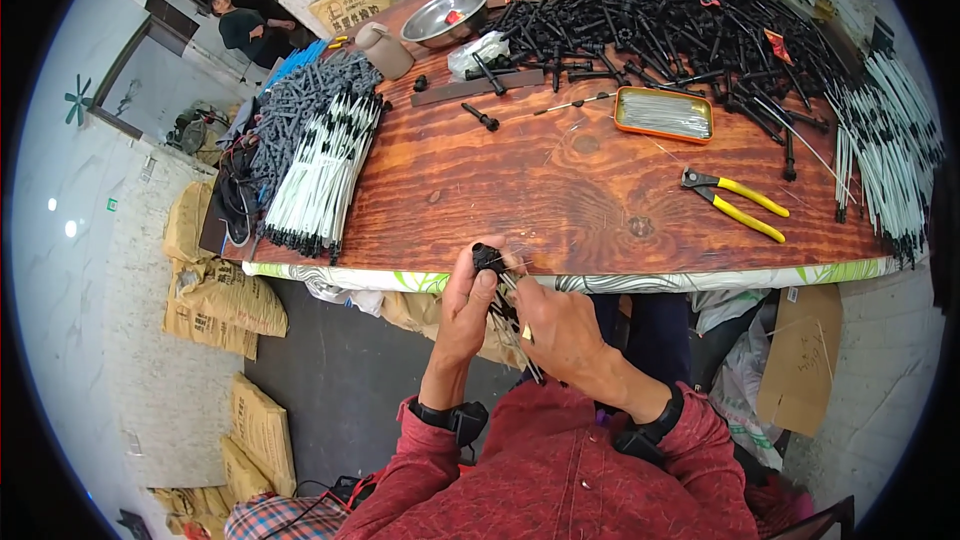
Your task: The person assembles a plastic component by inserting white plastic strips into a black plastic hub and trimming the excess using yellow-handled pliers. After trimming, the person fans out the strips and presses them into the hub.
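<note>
At the table's near edge, my left hand (460, 312) is closed round a black plastic part (487, 258), its thumb pressed on the side. Close beside it, my right hand (563, 328) is closed with curled fingers, and thin wire-like strands show near its fingertips. A small yellow bit peeks out under the right hand; what that hand grips is mostly hidden. Between the hands, thin dark and grey rods (508, 325) hang down toward my lap. Pincers with yellow handles (735, 203) lie apart from both hands, on the right of the table.
Across the wooden table (480, 195), black plastic parts (640, 20) are heaped at the back. An orange-rimmed tin (663, 114) holds thin metal pins. White rods (322, 175) are bundled at left, more (890, 155) at right. A metal bowl (445, 17) stands far back; a person (245, 28) is beyond.
</note>
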`<control>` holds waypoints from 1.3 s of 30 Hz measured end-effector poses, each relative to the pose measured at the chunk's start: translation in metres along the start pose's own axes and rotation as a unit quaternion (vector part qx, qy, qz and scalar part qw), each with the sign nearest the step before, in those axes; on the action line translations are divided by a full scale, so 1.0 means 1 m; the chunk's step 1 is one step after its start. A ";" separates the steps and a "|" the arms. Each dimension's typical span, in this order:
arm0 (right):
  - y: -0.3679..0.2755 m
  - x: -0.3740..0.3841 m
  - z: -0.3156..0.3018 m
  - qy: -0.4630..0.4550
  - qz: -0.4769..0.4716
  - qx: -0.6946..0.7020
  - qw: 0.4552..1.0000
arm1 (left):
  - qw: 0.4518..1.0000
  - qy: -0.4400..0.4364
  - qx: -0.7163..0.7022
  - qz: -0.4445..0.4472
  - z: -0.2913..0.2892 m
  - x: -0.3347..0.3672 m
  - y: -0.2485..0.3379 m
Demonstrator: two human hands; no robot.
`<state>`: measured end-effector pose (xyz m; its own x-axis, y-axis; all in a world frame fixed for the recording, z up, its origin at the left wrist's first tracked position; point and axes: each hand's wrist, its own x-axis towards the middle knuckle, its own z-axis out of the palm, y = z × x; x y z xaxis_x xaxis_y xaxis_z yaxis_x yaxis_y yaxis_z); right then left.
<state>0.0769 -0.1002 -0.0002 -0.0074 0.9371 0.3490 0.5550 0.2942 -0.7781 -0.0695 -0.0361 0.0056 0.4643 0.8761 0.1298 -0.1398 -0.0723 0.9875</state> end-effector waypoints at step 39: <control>0.001 -0.012 -0.031 -0.053 0.085 0.175 0.979 | 0.995 -0.085 -0.056 -0.014 0.000 -0.006 0.001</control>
<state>0.1030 -0.1166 0.0109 -0.0370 0.9869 0.1569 0.2366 0.1612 -0.9581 -0.0725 -0.0410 0.0057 0.6100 0.7825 0.1244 -0.2159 0.0131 0.9763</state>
